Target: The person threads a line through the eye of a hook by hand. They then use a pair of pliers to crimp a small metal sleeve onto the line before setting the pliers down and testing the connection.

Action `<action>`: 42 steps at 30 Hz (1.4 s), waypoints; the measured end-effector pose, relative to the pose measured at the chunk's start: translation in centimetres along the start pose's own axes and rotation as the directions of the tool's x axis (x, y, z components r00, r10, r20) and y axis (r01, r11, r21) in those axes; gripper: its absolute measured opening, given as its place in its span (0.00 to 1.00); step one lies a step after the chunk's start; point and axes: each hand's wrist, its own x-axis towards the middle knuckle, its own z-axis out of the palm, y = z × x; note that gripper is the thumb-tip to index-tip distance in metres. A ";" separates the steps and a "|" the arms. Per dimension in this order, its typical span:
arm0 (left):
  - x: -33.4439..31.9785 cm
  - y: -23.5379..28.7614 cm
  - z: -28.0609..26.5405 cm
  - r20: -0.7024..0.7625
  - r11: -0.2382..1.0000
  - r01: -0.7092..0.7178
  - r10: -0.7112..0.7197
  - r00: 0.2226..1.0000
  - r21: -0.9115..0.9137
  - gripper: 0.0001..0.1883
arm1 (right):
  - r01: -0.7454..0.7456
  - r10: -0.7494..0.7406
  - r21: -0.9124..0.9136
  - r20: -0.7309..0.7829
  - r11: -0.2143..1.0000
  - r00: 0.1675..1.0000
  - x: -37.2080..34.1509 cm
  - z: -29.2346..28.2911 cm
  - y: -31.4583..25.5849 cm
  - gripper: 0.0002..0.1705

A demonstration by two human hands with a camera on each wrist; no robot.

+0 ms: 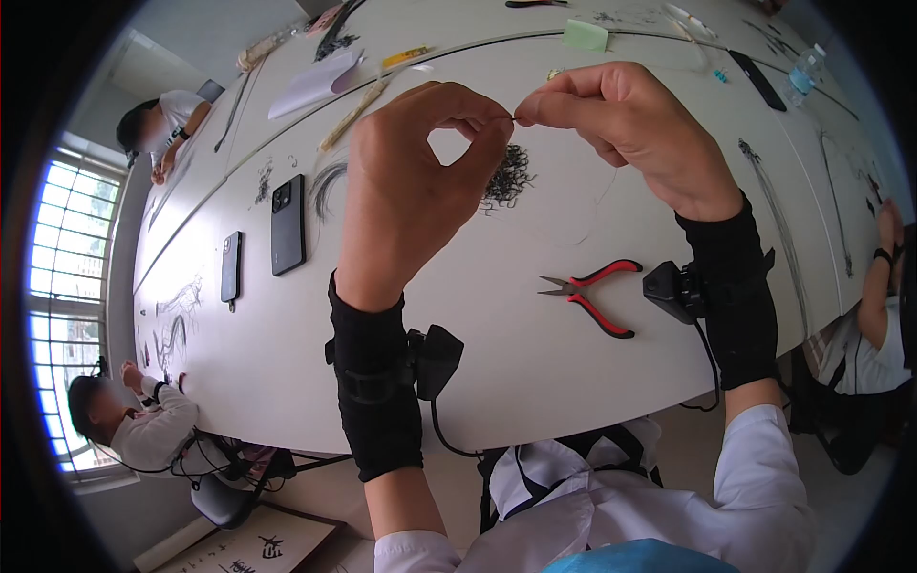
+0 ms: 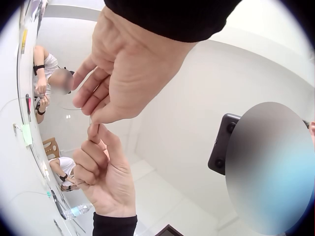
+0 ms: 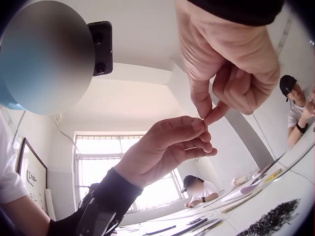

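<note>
My left hand [image 1: 411, 181] and right hand [image 1: 640, 124] are raised over the table, their fingertips meeting. Between thumb and forefinger, each hand pinches a very thin dark wire-like strand [image 1: 515, 118], mostly hidden by the fingers. In the left wrist view the left hand [image 2: 138, 69] is above and the right hand [image 2: 108, 177] reaches up to it from below. On the table behind the hands lies a pile of curly black pieces [image 1: 511, 181]. Pliers with red and black handles [image 1: 570, 287] lie apart on the tabletop, jaws pointing left.
Two dark phones [image 1: 288, 229] lie left of my left arm. Long thin dark strands [image 1: 778, 229] stretch along the right side. Farther back are a yellow cutter [image 1: 406, 55], a green paper [image 1: 585, 35] and a water bottle [image 1: 802, 76]. Other people sit around the table.
</note>
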 end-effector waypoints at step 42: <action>0.1 0.2 -0.1 -0.001 0.998 0.032 -0.032 0.999 0.049 0.03 | 0.029 -0.035 -0.077 -0.081 0.997 0.996 0.2 0.1 0.3 0.22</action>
